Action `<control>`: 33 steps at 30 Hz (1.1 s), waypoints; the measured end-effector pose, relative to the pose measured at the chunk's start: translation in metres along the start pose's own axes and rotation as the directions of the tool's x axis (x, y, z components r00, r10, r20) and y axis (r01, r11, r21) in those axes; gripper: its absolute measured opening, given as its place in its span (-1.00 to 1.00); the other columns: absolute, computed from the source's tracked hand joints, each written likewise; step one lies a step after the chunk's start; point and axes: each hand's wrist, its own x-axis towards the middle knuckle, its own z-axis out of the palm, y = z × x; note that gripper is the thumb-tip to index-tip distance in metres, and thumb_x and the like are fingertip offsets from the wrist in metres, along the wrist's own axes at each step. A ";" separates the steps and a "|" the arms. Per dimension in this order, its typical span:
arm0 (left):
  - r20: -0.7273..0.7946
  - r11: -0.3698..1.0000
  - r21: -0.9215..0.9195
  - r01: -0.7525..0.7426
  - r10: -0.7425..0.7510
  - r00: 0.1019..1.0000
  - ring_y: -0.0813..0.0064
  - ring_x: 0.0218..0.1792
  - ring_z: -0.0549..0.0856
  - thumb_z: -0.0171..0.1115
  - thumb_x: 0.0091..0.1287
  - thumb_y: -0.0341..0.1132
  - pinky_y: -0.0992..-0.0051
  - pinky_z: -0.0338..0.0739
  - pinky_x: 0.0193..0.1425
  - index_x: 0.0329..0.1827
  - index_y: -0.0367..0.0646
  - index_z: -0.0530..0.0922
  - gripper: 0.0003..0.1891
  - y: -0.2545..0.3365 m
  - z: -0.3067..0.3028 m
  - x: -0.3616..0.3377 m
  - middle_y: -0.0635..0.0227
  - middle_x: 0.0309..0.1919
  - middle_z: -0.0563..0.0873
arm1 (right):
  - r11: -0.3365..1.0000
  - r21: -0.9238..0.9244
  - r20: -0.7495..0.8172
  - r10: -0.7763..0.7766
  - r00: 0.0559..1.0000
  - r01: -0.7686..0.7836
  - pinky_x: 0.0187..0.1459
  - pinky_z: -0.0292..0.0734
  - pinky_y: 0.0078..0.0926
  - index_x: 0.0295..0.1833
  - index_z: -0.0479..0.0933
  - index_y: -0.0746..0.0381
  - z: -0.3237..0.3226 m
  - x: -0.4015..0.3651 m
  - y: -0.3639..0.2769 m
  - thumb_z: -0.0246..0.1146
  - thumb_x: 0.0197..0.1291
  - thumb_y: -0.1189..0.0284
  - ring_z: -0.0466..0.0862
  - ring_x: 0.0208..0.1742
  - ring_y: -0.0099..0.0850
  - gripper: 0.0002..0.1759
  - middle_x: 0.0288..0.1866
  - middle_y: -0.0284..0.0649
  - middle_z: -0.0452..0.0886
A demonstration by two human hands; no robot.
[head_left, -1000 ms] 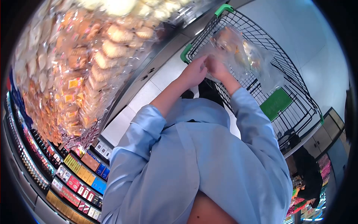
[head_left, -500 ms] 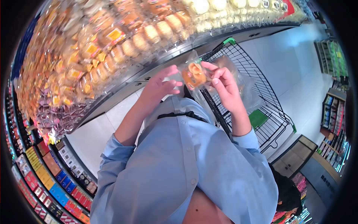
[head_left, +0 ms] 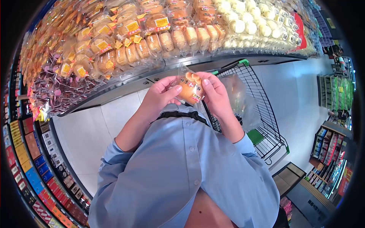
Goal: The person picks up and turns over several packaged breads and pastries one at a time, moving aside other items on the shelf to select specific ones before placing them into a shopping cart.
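A small packaged bread roll (head_left: 191, 90) in a clear printed wrapper is held up in front of my waist, its printed face turned toward me. My left hand (head_left: 161, 94) grips its left edge, thumb on the front and fingers partly hidden behind. On the opposite side, my right hand (head_left: 217, 95) pinches the wrapper's upper right edge between thumb and fingers. Just beyond the packet is a bakery display (head_left: 178, 40) piled with wrapped breads. A shopping cart (head_left: 268, 110) stands to the right of my right hand, with a clear plastic bag (head_left: 243, 102) in it.
Pale round wrapped buns (head_left: 247, 22) fill the display's right part. Shelves of colourful boxes (head_left: 36, 167) line the lower left. Tiled floor (head_left: 81, 138) shows left of my body. More store shelves (head_left: 330, 146) stand at the far right.
My left hand, spread and apart from the packet before, has closed on its left edge. The packet now faces me more squarely. The view has shifted, showing more of the display.
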 end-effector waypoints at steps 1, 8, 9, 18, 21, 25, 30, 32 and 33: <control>0.000 1.000 -0.008 0.008 -0.008 1.000 0.60 -0.05 0.71 0.21 0.53 -0.30 0.54 0.68 -0.09 0.44 -0.25 0.43 -0.53 0.001 0.000 -0.001 0.33 0.09 0.69 | 1.000 0.015 -0.028 0.010 1.000 -0.010 -0.28 0.50 -0.79 0.28 0.48 0.25 0.004 0.001 -0.002 0.13 0.58 0.22 0.60 -0.17 -0.77 -0.63 0.01 -0.40 0.66; 0.043 0.991 0.083 0.107 -0.110 0.993 0.53 -0.08 0.71 0.27 0.50 -0.28 0.51 0.69 -0.13 0.41 -0.22 0.41 -0.52 0.018 0.012 0.005 0.31 0.13 0.66 | 0.997 0.047 -0.023 0.066 0.998 -0.065 -0.18 0.53 -0.71 0.32 0.45 0.24 -0.006 0.000 -0.009 0.11 0.58 0.17 0.59 -0.08 -0.73 -0.58 0.07 -0.38 0.64; 0.043 0.990 0.120 0.078 -0.084 0.996 0.52 -0.08 0.72 0.28 0.48 -0.30 0.51 0.68 -0.12 0.39 -0.21 0.41 -0.53 0.021 0.015 0.007 0.31 0.14 0.65 | 0.996 0.037 -0.027 0.081 0.996 -0.080 -0.13 0.56 -0.68 0.33 0.44 0.24 -0.013 -0.001 -0.008 0.10 0.59 0.13 0.62 -0.04 -0.68 -0.55 0.09 -0.35 0.64; 0.345 0.489 0.675 -0.553 0.454 0.822 0.26 0.27 0.60 0.33 0.27 -0.57 0.29 0.55 0.31 0.34 -0.05 0.46 -0.45 0.012 0.039 0.035 0.18 0.37 0.46 | 0.825 0.470 0.337 0.163 0.927 -0.315 0.17 0.68 -0.22 0.60 0.10 0.23 -0.058 -0.010 -0.032 -0.03 0.58 -0.06 0.64 0.28 -0.24 -0.26 0.36 -0.05 0.51; 0.504 0.216 0.743 -0.634 0.443 0.742 0.12 0.39 0.51 0.32 0.23 -0.59 0.22 0.44 0.45 0.38 -0.04 0.44 -0.39 0.015 0.050 0.041 0.11 0.45 0.40 | 0.887 0.441 0.172 0.066 0.983 -0.137 0.13 0.70 -0.24 0.66 0.01 0.17 -0.060 -0.014 -0.039 0.05 0.58 0.05 0.66 0.25 -0.25 -0.26 0.39 -0.05 0.49; 0.366 0.285 0.771 -0.569 0.533 0.763 0.04 0.47 0.43 0.29 0.23 -0.58 0.18 0.38 0.52 0.52 -0.04 0.34 -0.27 0.010 0.066 0.051 0.09 0.55 0.30 | 0.933 0.357 0.040 -0.068 0.997 0.049 0.01 0.69 -0.53 0.69 -0.05 0.13 -0.075 -0.013 -0.044 0.20 0.51 0.36 0.69 0.15 -0.41 -0.20 0.38 -0.09 0.50; 0.184 0.715 0.597 -0.363 0.319 0.930 0.19 0.54 0.37 0.26 0.26 -0.57 0.20 0.30 0.56 0.62 -0.11 0.21 -0.20 -0.004 0.058 0.069 0.18 0.60 0.26 | 0.919 0.392 0.087 -0.089 0.992 0.048 -0.02 0.67 -0.65 0.68 0.00 0.19 -0.087 -0.008 -0.044 0.23 0.47 0.46 0.69 0.13 -0.52 -0.20 0.39 -0.13 0.50; 0.295 0.719 0.546 -0.429 0.314 0.902 0.29 0.54 0.37 0.24 0.28 -0.57 0.23 0.27 0.58 0.62 -0.14 0.20 -0.21 -0.015 0.050 0.078 0.22 0.60 0.28 | 0.885 0.465 0.144 -0.038 0.989 -0.034 0.04 0.68 -0.58 0.66 0.05 0.22 -0.087 -0.008 -0.046 0.23 0.47 0.46 0.68 0.16 -0.49 -0.23 0.39 -0.13 0.50; 0.347 0.674 0.582 -0.455 0.300 0.889 0.33 0.53 0.37 0.23 0.29 -0.57 0.24 0.27 0.58 0.62 -0.16 0.20 -0.22 -0.014 0.050 0.081 0.24 0.59 0.29 | 0.883 0.469 0.134 -0.036 0.990 -0.031 0.08 0.68 -0.51 0.65 0.08 0.22 -0.084 -0.007 -0.047 0.22 0.48 0.45 0.68 0.18 -0.46 -0.26 0.39 -0.13 0.51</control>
